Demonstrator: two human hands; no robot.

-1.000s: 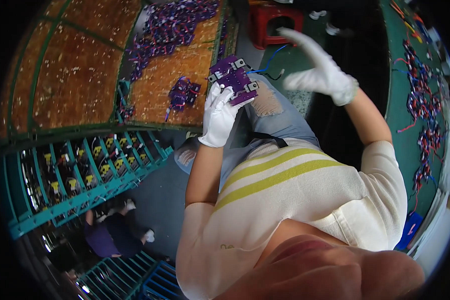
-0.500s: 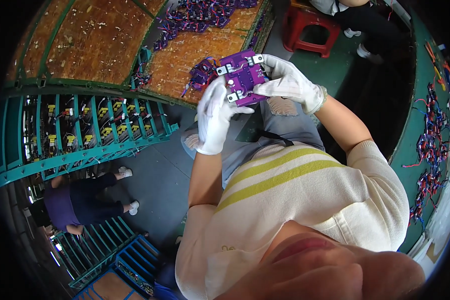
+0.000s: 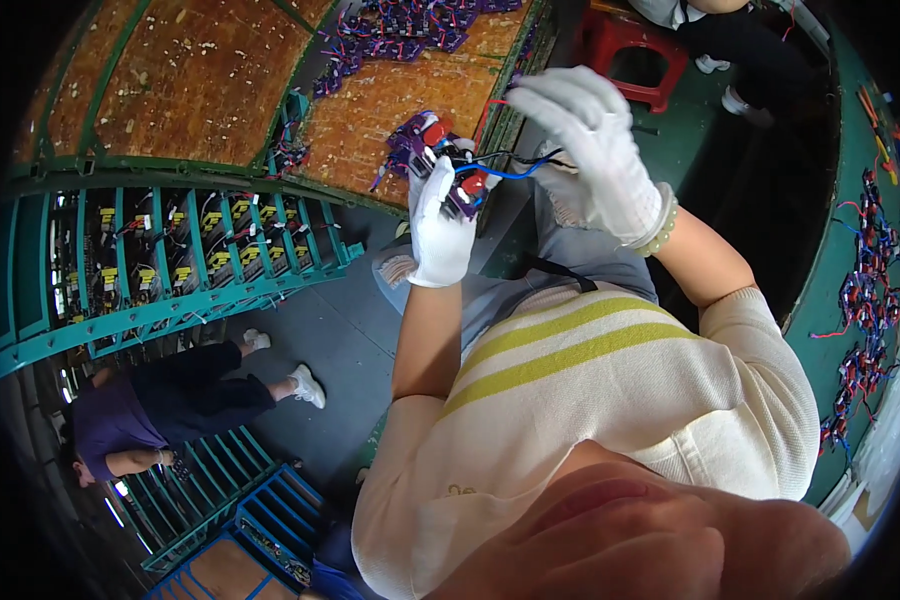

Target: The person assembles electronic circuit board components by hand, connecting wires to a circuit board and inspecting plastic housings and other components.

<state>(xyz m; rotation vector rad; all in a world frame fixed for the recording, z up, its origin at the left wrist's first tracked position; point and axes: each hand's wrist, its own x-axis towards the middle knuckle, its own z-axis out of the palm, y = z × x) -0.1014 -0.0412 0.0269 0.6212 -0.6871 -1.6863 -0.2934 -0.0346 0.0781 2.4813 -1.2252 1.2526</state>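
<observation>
2 gloved hands of the wearer are in view. The left hand (image 3: 443, 235) is clamped on 1 board (image 3: 457, 157), thumb and fingers at its lower edge; the board is held up, tilted, at the near right corner of the wooden worktop (image 3: 355, 135), with 2 red parts visible on it. The right hand (image 3: 600, 150) is raised to the right of the board, fingers bent and partly blurred, well apart from its surface. 1 blue wire (image 3: 510, 176) and 1 black wire (image 3: 507, 154) run from the board to this hand; whether the fingers are closed on them, I cannot tell. 1 red wire (image 3: 484, 118) stands near the fingertips. At least 1 further purple board (image 3: 398, 150) lies on the worktop behind the held board, partly hidden. The pile (image 3: 400, 35) at the far end overlaps too much to count. Also observed: 1 red stool (image 3: 597, 42), 1 green worktop (image 3: 815, 300) at right carrying uncounted wired boards (image 3: 865, 290), 1 teal rack (image 3: 170, 325) of yellow-marked units, and 2 other persons.
</observation>
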